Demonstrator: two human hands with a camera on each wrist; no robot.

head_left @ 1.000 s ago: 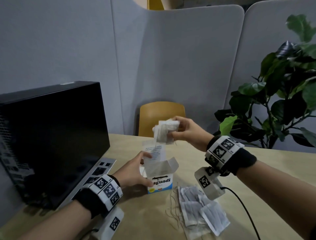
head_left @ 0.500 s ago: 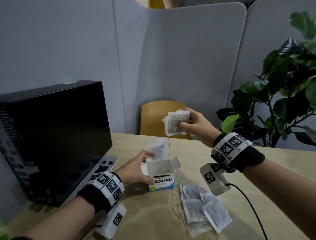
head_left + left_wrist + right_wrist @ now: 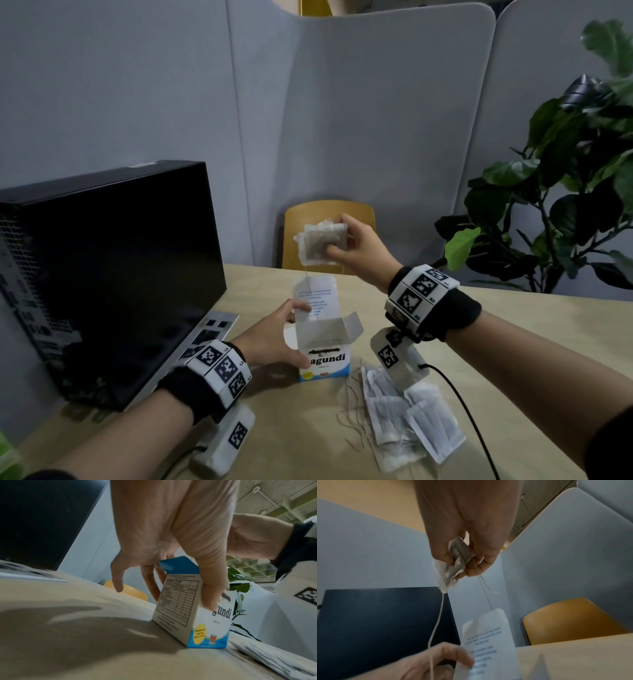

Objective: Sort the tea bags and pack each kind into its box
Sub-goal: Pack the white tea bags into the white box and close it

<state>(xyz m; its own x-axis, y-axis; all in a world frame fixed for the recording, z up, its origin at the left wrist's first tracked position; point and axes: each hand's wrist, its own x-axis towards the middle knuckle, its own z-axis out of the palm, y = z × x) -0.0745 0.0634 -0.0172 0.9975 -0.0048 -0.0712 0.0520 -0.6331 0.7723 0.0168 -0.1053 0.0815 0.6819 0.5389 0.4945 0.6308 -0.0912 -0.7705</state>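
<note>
A white-and-blue tea box point(image 3: 324, 356) point(image 3: 193, 615) stands on the table with its lid flap point(image 3: 317, 299) point(image 3: 488, 642) up and its top open. My left hand point(image 3: 277, 339) point(image 3: 171, 547) grips the box from the left, thumb on its front and fingers behind the lid. My right hand point(image 3: 356, 246) point(image 3: 467, 555) holds a bunch of tea bags point(image 3: 320, 243) point(image 3: 453, 565) in the air above the box. Their strings point(image 3: 436, 622) hang down toward the opening. More wrapped tea bags point(image 3: 404, 421) point(image 3: 274, 657) lie in a loose pile right of the box.
A black computer case point(image 3: 102, 274) stands at the left with a laptop point(image 3: 205, 335) at its foot. A yellow chair point(image 3: 329, 219) sits behind the table's far edge. A leafy plant point(image 3: 565, 205) fills the right. A black cable point(image 3: 466, 411) runs over the table point(image 3: 301, 438).
My right hand has lifted the bunch of tea bags higher above the box and turned it. The left hand keeps its hold on the box.
</note>
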